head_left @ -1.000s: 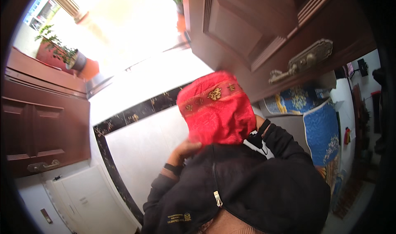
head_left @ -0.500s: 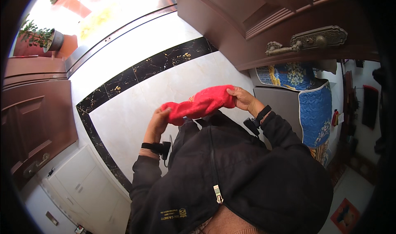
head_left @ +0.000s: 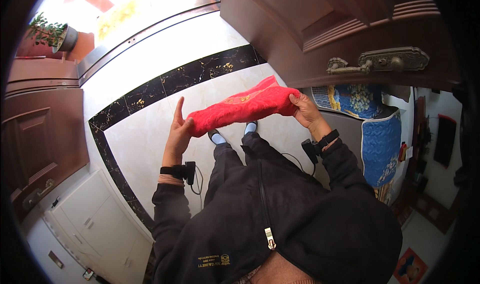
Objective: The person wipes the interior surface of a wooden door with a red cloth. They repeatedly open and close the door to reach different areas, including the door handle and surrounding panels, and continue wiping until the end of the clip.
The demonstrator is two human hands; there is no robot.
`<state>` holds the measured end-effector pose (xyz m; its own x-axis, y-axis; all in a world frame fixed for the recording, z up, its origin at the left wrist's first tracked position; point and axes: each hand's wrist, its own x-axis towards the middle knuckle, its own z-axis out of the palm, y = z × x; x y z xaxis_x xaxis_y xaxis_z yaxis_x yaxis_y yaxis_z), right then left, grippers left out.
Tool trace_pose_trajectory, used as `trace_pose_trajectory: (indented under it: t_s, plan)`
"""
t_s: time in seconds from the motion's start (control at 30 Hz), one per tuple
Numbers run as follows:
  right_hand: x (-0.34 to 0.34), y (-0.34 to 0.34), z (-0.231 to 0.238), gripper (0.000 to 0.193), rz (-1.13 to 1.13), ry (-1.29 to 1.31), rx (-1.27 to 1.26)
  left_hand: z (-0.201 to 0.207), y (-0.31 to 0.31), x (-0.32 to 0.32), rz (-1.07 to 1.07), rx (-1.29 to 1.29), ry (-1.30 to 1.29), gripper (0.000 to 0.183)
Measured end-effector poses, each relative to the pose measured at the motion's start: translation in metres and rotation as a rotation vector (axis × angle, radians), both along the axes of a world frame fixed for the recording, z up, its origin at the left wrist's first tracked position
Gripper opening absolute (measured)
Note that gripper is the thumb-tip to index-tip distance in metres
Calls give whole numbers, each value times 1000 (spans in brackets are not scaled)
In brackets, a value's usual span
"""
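A fluffy red towel (head_left: pixel 240 109) with a small gold pattern stretches between my hands, held up in front of me above the floor. My left hand (head_left: pixel 179 134) pinches its left end with the thumb, while the index finger points up and away from the cloth. At the other end my right hand (head_left: pixel 306 111) grips the towel, thumb on top; its other fingers are partly hidden behind the cloth. Both wrists wear black straps with small devices.
A brown panelled door (head_left: pixel 320 24) with an ornate metal handle (head_left: pixel 385 61) stands open at the upper right. Below it is a grey cabinet (head_left: pixel 345 126) with a blue quilted cover (head_left: pixel 381 151). A white cupboard (head_left: pixel 100 224) is at lower left, a potted plant (head_left: pixel 65 38) beyond the threshold.
The towel has been spread wider and lies less bunched, with a folded edge rising behind it. My hands have moved farther apart, and my left index finger has lifted off.
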<state>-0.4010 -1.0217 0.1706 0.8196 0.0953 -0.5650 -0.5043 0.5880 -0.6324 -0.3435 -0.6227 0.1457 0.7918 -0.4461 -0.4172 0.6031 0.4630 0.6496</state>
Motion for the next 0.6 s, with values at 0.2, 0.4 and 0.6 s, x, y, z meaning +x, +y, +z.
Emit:
trace_pose_trajectory:
  t_s: [0.2,0.4,0.6]
  plan:
    - [20,-4,-2,25,40,-119,-372,27,-6,17,-231,320,-154,87]
    - [47,-14,4,23,-69,-104,-472,40,-8,47,-297,491,-259,51]
    - [83,-17,33,24,-154,-237,-395,73,-15,87,-231,892,-566,44]
